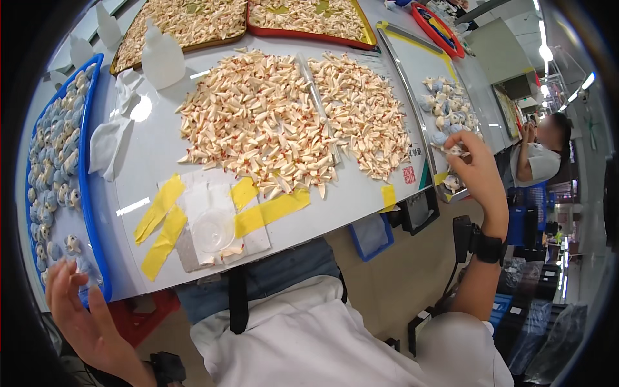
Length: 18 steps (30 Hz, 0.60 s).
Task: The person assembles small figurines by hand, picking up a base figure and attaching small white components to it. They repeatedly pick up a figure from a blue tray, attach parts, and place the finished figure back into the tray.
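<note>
My left hand (90, 322) is raised at the lower left, its thumb apart from its loosely bent fingers, with nothing visible in it. It is over the near end of a blue tray (103, 258) that holds many small blue-and-white figurines (55, 161). To the right, my right hand (478, 173) reaches over another group of these figurines (451, 106). Its thumb and index finger curl toward each other among the nearest pieces; whatever lies between the fingertips is too small to make out. Two heaps of small cream, red-tipped pieces (251, 116) cover the middle of the table.
A clear divider strip (317, 106) separates the heaps. Behind them are trays (309, 33) of similar pieces and a white squeeze bottle (161, 61). A clear round dish (214, 231) sits near the front edge beside yellow tape (271, 214). A co-worker (545, 155) sits farther right.
</note>
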Each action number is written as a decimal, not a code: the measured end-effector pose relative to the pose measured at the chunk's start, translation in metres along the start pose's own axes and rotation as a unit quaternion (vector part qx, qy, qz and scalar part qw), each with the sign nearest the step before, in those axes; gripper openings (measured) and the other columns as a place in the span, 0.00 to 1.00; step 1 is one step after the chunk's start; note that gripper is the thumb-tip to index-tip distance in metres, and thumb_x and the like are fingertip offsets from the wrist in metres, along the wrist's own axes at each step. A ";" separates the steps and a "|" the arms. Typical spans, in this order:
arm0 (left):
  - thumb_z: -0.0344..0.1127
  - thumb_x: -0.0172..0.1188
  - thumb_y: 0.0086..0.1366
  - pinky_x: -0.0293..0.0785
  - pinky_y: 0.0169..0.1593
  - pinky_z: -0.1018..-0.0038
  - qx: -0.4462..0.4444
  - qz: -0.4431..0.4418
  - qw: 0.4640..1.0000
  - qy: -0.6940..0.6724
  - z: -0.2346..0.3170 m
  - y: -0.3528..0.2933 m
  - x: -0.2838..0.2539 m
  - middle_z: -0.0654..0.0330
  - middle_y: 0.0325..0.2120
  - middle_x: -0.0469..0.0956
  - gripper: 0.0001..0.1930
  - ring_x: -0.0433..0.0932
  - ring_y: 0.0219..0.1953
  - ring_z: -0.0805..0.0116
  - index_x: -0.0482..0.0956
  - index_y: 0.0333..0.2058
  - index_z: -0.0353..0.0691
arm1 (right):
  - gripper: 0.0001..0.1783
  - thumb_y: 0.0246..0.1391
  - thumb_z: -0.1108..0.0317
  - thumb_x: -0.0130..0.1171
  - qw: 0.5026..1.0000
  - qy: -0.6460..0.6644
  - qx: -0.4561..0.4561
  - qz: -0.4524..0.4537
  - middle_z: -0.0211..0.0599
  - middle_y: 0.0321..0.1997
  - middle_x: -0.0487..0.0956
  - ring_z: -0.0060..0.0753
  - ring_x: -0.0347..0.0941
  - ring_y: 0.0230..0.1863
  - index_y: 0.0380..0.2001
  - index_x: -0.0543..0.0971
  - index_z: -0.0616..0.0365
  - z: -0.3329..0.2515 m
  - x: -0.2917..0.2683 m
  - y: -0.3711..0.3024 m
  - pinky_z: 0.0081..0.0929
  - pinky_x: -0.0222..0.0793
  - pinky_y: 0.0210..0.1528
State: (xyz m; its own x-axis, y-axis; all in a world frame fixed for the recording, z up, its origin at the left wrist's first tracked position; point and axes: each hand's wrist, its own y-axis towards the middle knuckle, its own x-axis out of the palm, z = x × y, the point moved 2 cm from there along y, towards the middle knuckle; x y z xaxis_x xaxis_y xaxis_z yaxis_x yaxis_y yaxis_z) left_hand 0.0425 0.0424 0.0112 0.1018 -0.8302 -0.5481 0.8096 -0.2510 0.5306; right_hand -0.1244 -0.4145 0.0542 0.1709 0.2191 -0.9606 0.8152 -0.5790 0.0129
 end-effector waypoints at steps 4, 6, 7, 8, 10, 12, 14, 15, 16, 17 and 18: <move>0.23 0.46 0.60 0.61 0.50 0.74 0.052 -0.054 0.991 0.108 -0.006 0.021 -0.022 0.54 0.48 0.65 0.14 0.66 0.45 0.67 0.67 0.45 0.31 | 0.16 0.40 0.76 0.52 0.999 -0.008 -0.048 -0.002 0.37 0.40 0.71 0.32 0.69 0.36 0.37 0.70 0.59 -0.001 0.000 0.014 0.25 0.65 0.38; 0.28 0.45 0.62 0.60 0.51 0.74 0.037 -0.116 0.972 0.201 -0.029 0.040 -0.058 0.56 0.47 0.66 0.14 0.65 0.47 0.67 0.67 0.46 0.33 | 0.18 0.40 0.77 0.52 0.998 0.011 -0.058 0.003 0.37 0.42 0.71 0.33 0.68 0.37 0.39 0.70 0.58 -0.003 -0.005 0.019 0.26 0.65 0.39; 0.30 0.44 0.63 0.59 0.52 0.72 -0.003 -0.126 0.973 0.195 -0.052 0.050 -0.077 0.55 0.48 0.66 0.15 0.65 0.49 0.65 0.66 0.48 0.33 | 0.18 0.40 0.77 0.53 0.998 0.029 -0.055 0.020 0.36 0.42 0.71 0.33 0.69 0.38 0.40 0.70 0.58 0.001 -0.007 0.017 0.26 0.65 0.39; 0.31 0.43 0.63 0.59 0.53 0.70 -0.044 -0.135 0.972 0.187 -0.068 0.056 -0.088 0.54 0.49 0.65 0.16 0.64 0.51 0.63 0.64 0.49 0.33 | 0.19 0.40 0.77 0.53 0.997 0.045 -0.052 0.037 0.36 0.43 0.70 0.34 0.69 0.38 0.40 0.70 0.57 0.004 -0.010 0.016 0.26 0.65 0.39; 0.38 0.43 0.64 0.55 0.56 0.67 -0.054 -0.158 0.965 0.203 -0.079 0.066 -0.090 0.54 0.52 0.63 0.19 0.61 0.55 0.61 0.63 0.51 0.37 | 0.19 0.39 0.77 0.54 0.997 0.048 -0.044 0.046 0.36 0.43 0.71 0.33 0.68 0.41 0.41 0.71 0.57 -0.001 -0.012 0.015 0.25 0.65 0.40; 0.45 0.43 0.63 0.51 0.59 0.64 -0.036 -0.199 0.955 0.216 -0.082 0.077 -0.075 0.54 0.54 0.60 0.22 0.56 0.58 0.59 0.62 0.53 0.42 | 0.19 0.39 0.77 0.54 0.997 0.051 -0.042 0.050 0.36 0.44 0.71 0.31 0.68 0.42 0.40 0.71 0.57 -0.010 -0.014 0.013 0.25 0.65 0.41; 0.52 0.43 0.62 0.46 0.61 0.62 0.011 -0.252 0.939 0.234 -0.080 0.074 -0.046 0.55 0.57 0.56 0.26 0.50 0.61 0.58 0.61 0.55 0.46 | 0.18 0.40 0.77 0.53 0.993 0.072 -0.089 0.021 0.37 0.44 0.71 0.34 0.67 0.44 0.40 0.72 0.57 -0.037 -0.014 0.012 0.26 0.64 0.43; 0.58 0.42 0.59 0.42 0.62 0.61 -0.024 -0.271 0.910 0.313 -0.085 0.071 -0.042 0.56 0.59 0.52 0.29 0.45 0.63 0.58 0.61 0.55 0.50 | 0.18 0.41 0.77 0.52 0.990 0.085 -0.114 0.006 0.37 0.45 0.71 0.36 0.67 0.45 0.40 0.72 0.57 -0.048 -0.010 0.012 0.27 0.64 0.45; 0.57 0.42 0.59 0.41 0.62 0.61 -0.027 -0.293 0.909 0.294 -0.080 0.074 -0.036 0.56 0.59 0.52 0.28 0.45 0.63 0.58 0.61 0.55 0.50 | 0.18 0.41 0.77 0.51 0.987 0.065 -0.145 0.006 0.38 0.46 0.71 0.38 0.66 0.46 0.40 0.72 0.57 -0.055 -0.005 0.014 0.28 0.63 0.46; 0.55 0.43 0.59 0.41 0.63 0.61 -0.034 -0.311 0.906 0.285 -0.062 0.076 -0.034 0.56 0.59 0.52 0.28 0.45 0.63 0.58 0.61 0.55 0.49 | 0.18 0.42 0.77 0.50 0.982 0.053 -0.183 0.003 0.39 0.46 0.71 0.40 0.65 0.48 0.41 0.71 0.56 -0.060 0.000 0.018 0.29 0.62 0.48; 0.54 0.43 0.59 0.41 0.63 0.61 -0.042 -0.330 0.902 0.275 -0.047 0.075 -0.034 0.56 0.59 0.52 0.28 0.45 0.63 0.58 0.61 0.55 0.49 | 0.18 0.43 0.78 0.50 0.974 0.041 -0.221 0.001 0.40 0.47 0.70 0.42 0.65 0.49 0.41 0.71 0.56 -0.068 0.006 0.022 0.31 0.61 0.50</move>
State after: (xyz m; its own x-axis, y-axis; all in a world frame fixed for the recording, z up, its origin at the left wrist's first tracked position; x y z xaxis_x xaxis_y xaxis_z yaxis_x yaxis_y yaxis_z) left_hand 0.1274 0.0749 0.0394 -0.1654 -0.1368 -0.9767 0.8376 -0.5424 -0.0659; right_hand -0.0681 -0.3724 0.0673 0.2014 0.2906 -0.9354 0.9705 -0.1884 0.1504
